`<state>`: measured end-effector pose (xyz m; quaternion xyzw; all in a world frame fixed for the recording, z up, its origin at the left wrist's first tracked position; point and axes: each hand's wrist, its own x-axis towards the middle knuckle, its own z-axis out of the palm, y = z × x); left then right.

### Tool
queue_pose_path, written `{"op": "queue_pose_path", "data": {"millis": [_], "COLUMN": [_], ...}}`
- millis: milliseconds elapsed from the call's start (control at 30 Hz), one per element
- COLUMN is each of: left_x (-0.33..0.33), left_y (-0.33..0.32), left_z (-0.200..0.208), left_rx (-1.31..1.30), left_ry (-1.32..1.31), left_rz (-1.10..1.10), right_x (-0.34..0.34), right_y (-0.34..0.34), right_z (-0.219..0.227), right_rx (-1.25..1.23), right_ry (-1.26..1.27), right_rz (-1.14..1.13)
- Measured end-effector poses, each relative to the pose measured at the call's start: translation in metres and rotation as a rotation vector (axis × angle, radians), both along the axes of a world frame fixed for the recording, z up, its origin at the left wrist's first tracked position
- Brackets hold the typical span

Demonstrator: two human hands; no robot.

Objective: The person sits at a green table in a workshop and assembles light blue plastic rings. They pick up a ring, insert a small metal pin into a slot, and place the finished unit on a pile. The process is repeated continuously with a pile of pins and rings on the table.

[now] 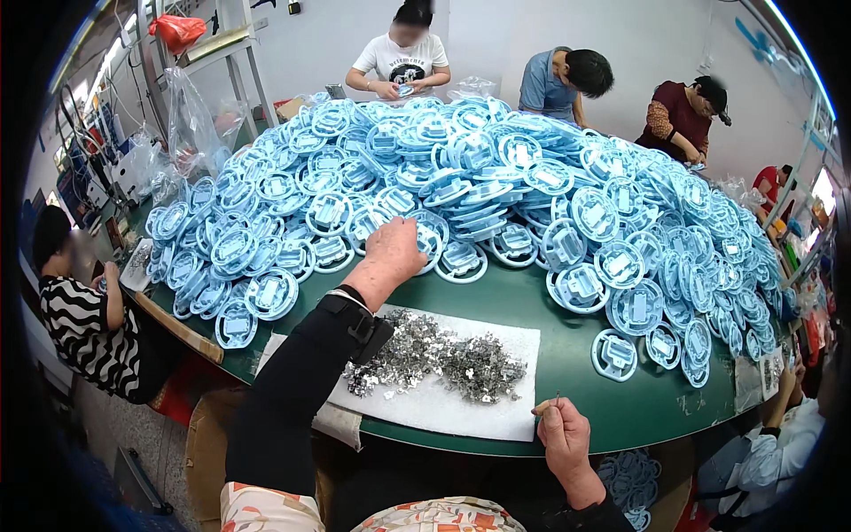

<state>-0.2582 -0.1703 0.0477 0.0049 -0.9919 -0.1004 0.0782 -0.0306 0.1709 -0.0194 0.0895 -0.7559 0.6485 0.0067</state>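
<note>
Over the near edge of a heap of round, light-blue plastic parts (461,259), my left hand (390,254) reaches out with its back up. Its fingers bend down against the parts; their tips are hidden, so I cannot tell whether one is gripped. Below my left forearm, small silvery metal pieces (483,368) lie heaped on a white foam sheet (425,421). My right hand (565,434) is at the table's front edge, right of the sheet. Its thumb and fingers pinch a thin dark rod (557,397) that points up; its kind is too small to make out.
The heap of blue parts covers most of the green table (532,306). Across it several people work, one in a white shirt (403,60). Another in a striped top (93,328) sits at the left. More blue parts (631,479) lie below the table edge at right.
</note>
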Motion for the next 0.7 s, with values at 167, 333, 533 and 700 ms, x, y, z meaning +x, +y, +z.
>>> {"op": "queue_pose_path", "data": {"millis": [167,333,533,700], "left_x": [-0.001,0.033,0.145,0.211], "left_y": [-0.013,0.009,0.075,0.112], "left_z": [-0.003,0.027,0.059,0.039], "left_rx": [0.03,0.088,0.151,0.219], "left_ry": [-0.052,0.21,0.424,0.278], "left_rz": [0.02,-0.186,-0.659,-0.789], "right_x": [0.003,0.003,-0.012,-0.01], "right_y": [-0.002,0.002,-0.015,-0.012], "right_z": [0.004,0.006,0.04,0.052], "right_rx": [0.02,-0.191,-0.389,-0.488], "right_ry": [0.016,-0.042,-0.17,-0.414], "right_rz": [0.016,-0.01,0.042,0.25]}}
